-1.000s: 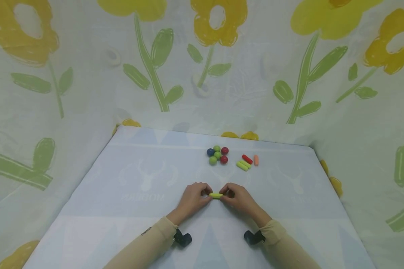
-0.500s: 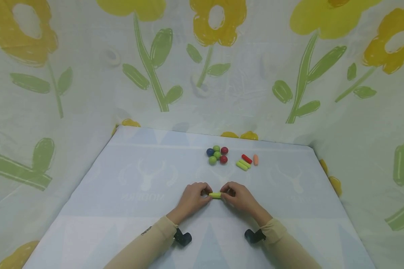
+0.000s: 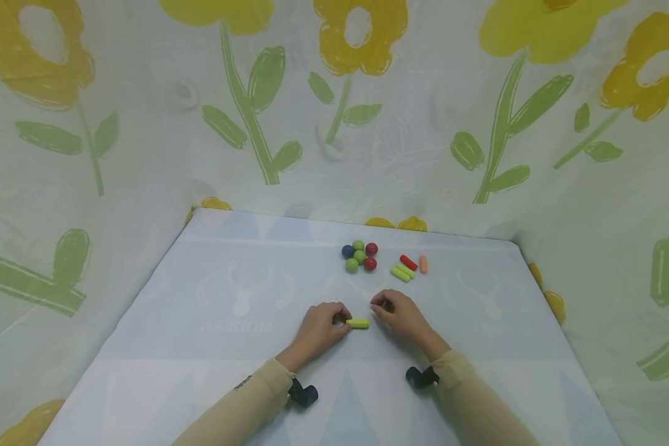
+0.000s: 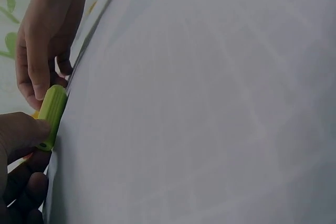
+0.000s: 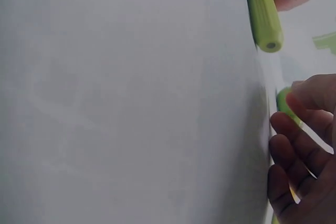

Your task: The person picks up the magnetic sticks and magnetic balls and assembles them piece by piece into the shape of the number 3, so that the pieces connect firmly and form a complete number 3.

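A long yellow-green bead (image 3: 359, 323), ribbed along its side, lies crosswise near the middle of the table. My left hand (image 3: 320, 326) pinches its left end between thumb and fingers. A dark hole shows in the near end of the bead (image 5: 265, 22) in the right wrist view. To the right and slightly farther back is my right hand (image 3: 402, 317), apart from the bead. Its fingers are loosely bent, and nothing can be seen between them. In the left wrist view the left thumb presses on the bead (image 4: 54, 111).
Behind the hands sits a cluster of round beads: green ones (image 3: 352, 265), red ones (image 3: 370, 264) and a blue one (image 3: 348, 251). Right of it lie two yellow-green long pieces (image 3: 400, 274), a red one (image 3: 409, 263) and a peach one (image 3: 423, 264). A flowered curtain (image 3: 401, 155) surrounds the table (image 3: 201, 384).
My right hand has let go of the bead's right end and moved away, slightly right and back. The left hand keeps its pinch, and the bead has stayed in place.
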A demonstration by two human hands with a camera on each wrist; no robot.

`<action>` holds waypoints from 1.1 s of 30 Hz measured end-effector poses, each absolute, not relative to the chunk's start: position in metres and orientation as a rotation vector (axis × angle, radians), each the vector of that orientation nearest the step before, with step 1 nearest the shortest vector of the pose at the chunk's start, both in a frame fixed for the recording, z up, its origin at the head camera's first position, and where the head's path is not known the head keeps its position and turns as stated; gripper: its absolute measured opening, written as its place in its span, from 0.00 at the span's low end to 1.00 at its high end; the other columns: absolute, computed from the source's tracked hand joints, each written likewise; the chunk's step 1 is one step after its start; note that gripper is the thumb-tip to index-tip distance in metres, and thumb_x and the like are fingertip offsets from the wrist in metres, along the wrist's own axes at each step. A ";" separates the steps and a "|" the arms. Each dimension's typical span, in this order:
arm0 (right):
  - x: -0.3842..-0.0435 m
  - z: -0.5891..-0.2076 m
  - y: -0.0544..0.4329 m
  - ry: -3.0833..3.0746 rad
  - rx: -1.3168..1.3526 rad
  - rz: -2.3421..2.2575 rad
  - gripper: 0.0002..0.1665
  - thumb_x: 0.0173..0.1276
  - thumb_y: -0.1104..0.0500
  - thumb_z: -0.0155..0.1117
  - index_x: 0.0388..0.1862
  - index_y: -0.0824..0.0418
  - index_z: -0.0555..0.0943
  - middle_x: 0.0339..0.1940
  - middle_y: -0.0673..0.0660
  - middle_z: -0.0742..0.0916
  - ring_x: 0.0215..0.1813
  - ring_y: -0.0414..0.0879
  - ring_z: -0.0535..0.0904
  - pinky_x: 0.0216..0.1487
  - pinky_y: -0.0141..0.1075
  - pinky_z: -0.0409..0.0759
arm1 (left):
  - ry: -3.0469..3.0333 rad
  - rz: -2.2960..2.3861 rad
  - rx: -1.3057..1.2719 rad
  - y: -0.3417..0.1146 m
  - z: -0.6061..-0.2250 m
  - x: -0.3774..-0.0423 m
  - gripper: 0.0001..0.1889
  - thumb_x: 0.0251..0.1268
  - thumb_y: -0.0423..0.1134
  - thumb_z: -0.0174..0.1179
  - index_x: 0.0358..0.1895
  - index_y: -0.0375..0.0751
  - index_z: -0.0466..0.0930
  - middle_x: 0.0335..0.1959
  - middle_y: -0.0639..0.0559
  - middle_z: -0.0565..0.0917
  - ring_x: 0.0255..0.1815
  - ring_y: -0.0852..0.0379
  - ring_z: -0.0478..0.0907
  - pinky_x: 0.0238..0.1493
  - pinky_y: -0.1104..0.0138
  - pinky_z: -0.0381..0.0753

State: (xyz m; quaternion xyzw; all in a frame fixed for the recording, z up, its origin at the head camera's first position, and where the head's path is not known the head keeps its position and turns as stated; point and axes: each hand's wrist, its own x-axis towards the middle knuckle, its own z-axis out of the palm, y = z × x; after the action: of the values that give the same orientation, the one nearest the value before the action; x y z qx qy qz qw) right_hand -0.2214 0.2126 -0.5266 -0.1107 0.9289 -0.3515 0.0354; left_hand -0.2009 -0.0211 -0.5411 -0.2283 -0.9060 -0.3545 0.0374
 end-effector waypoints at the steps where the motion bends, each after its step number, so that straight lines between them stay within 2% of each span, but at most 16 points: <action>1: -0.223 -0.527 0.213 2.856 -0.330 -1.079 0.06 0.71 0.56 0.69 0.44 0.53 0.84 0.37 0.46 0.83 0.40 0.42 0.76 0.45 0.39 0.77 | -2.778 -1.091 -0.700 -0.021 -0.541 -0.201 0.06 0.60 0.39 0.73 0.39 0.50 0.87 0.33 0.61 0.85 0.33 0.64 0.76 0.38 0.68 0.75; 19: -0.262 -0.523 0.219 2.883 -0.119 -1.029 0.11 0.73 0.54 0.66 0.52 0.55 0.82 0.44 0.52 0.84 0.45 0.48 0.77 0.50 0.42 0.79 | -2.764 -1.126 -0.693 -0.021 -0.543 -0.201 0.06 0.59 0.39 0.72 0.39 0.50 0.87 0.34 0.61 0.86 0.35 0.62 0.78 0.40 0.67 0.77; 33: -0.284 -0.520 0.206 2.924 0.009 -1.084 0.22 0.73 0.54 0.66 0.62 0.57 0.76 0.49 0.57 0.83 0.48 0.52 0.79 0.53 0.45 0.81 | -2.783 -1.124 -0.679 -0.021 -0.543 -0.200 0.06 0.60 0.40 0.73 0.39 0.51 0.87 0.33 0.61 0.85 0.34 0.64 0.77 0.40 0.68 0.76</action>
State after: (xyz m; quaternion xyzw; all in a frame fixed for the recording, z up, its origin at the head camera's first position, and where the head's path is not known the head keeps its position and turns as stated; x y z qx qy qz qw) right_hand -0.2841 0.2061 -0.5202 0.0027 0.9375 -0.3477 0.0115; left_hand -0.2003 -0.0212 -0.5434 -0.2207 -0.9038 -0.3652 0.0322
